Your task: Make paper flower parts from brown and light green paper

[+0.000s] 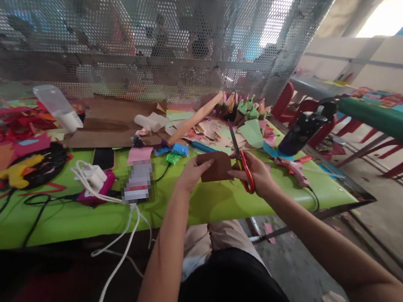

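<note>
My left hand (193, 171) pinches the left side of a small brown piece of paper (215, 168), held above the green tabletop. The paper's upper right corner looks rounded. In my right hand (256, 171) is a pair of scissors (246, 171) with red-orange handles, its blades pointing up and away from me. My right fingertips also reach the paper's right edge. Whether the blades are fully closed is hard to make out. Behind the paper lie a blue packet (180, 149) and a green packet (173, 158).
Cut paper scraps (208, 130) and green paper pieces (249, 109) heap at the back. A pink glue gun (296, 171) and dark bottle (303, 129) are right. To the left are a phone (137, 182), a magenta power strip (95, 191), white cables and a yellow glue gun (22, 171).
</note>
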The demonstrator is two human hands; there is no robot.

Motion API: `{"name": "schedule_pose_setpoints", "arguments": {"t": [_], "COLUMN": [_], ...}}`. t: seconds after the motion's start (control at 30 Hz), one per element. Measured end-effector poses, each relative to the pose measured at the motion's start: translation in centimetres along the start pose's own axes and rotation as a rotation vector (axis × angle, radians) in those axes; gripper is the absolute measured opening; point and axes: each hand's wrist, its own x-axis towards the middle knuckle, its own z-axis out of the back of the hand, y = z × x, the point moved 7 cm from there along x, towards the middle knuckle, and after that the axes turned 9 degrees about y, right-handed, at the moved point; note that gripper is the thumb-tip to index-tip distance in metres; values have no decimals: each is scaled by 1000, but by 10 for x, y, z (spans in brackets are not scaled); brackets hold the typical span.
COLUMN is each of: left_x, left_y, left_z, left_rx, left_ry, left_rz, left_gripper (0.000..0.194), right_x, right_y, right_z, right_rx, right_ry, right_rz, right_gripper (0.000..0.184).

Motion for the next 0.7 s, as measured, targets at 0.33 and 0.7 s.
{"name": "schedule_pose_setpoints", "arguments": {"t": [0.33, 0.7], "left_x": [2, 3], "left_y": [-8, -11], "left_z": [12, 18], "left_rx": [142, 210], "left_ry": [-41, -107], "left_rz": [-70, -87], "left_gripper": [34, 25], "right_x": [-4, 3], "right_y": [4, 10], "right_z": [10, 27], "right_rx": [-16, -68], "right_ry": [-77, -164], "right_rz": [58, 124], "right_gripper": [50, 48]}}
